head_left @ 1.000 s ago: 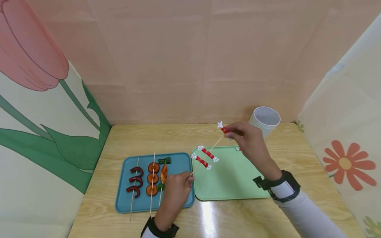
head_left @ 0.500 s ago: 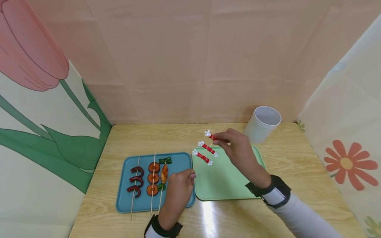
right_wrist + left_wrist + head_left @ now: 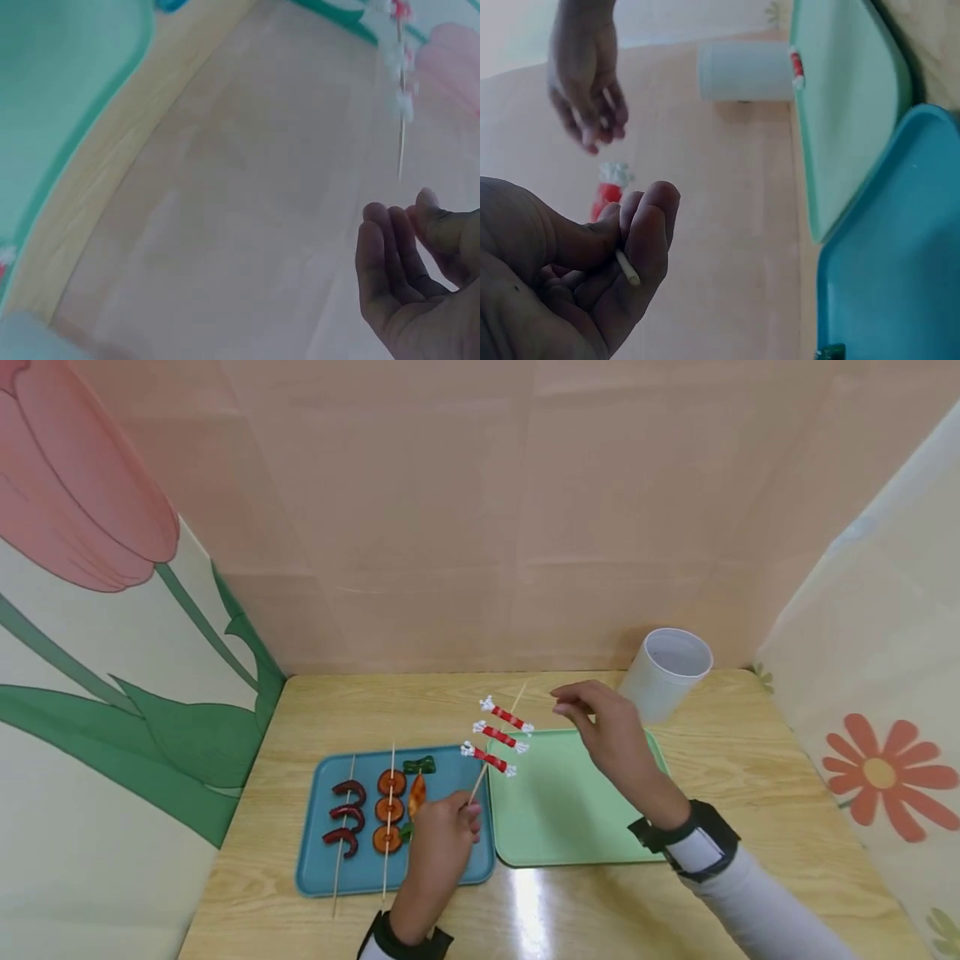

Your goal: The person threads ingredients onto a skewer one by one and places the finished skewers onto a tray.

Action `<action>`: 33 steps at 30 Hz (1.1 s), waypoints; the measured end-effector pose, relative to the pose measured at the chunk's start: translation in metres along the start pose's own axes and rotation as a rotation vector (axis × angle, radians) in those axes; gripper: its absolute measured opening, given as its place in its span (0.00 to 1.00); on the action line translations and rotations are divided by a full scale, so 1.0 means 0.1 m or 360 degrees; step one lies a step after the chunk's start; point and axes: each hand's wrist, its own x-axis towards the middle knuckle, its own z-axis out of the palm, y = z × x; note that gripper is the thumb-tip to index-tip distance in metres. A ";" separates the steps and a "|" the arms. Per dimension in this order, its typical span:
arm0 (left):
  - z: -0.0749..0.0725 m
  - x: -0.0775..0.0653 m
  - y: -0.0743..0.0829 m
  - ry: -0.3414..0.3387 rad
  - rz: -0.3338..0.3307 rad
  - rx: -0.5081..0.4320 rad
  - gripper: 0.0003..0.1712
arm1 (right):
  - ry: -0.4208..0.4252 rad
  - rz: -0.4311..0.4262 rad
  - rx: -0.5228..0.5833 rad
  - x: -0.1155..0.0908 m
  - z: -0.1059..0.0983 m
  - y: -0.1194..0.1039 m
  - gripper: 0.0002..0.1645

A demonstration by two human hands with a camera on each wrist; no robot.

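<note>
My left hand (image 3: 441, 839) pinches the lower part of a thin wooden skewer (image 3: 520, 695), whose blunt end (image 3: 628, 270) pokes out past the fingers in the left wrist view. Threaded on it are three red pieces with frilly white ends (image 3: 501, 737), one above another, with the bare tip sticking out beyond them. To the right of that tip hovers my right hand (image 3: 611, 739), thumb and fingers loosely bent, holding nothing. In the right wrist view a gap shows between its fingertips (image 3: 426, 199) and the skewer tip (image 3: 400, 169).
A blue tray (image 3: 317, 827) carries skewers of curled sausages (image 3: 347, 815), round slices (image 3: 388, 810) and an orange piece (image 3: 417, 793) with green bits. Beside it lies a green tray (image 3: 562, 818); another red-and-white piece (image 3: 797, 66) sits by its far edge. A white cup (image 3: 660, 681) stands behind.
The right hand has brought the third red-and-white piece down the skewer, let go of it and drawn off to the right. The left hand has tilted the loaded skewer leftward.
</note>
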 end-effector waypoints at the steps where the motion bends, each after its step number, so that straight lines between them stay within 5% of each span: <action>1: 0.00 -0.01 -0.02 -0.0030 -0.0074 -0.0043 0.07 | -0.0005 0.0021 -0.0033 0.00 -0.02 0.12 0.11; 7: -0.03 -0.07 -0.18 -0.0141 -0.0453 -0.0253 0.09 | -0.0255 0.0209 -0.0323 -0.01 -0.14 0.97 0.11; 14: 0.03 -0.14 -0.36 -0.0206 -0.0627 -0.0209 0.08 | -0.0549 0.0251 -0.0520 -0.22 -0.04 1.62 0.11; 33: 0.04 -0.18 -0.39 -0.0101 -0.0494 -0.0178 0.10 | -0.0542 -0.0080 -0.0775 -0.47 0.40 2.09 0.05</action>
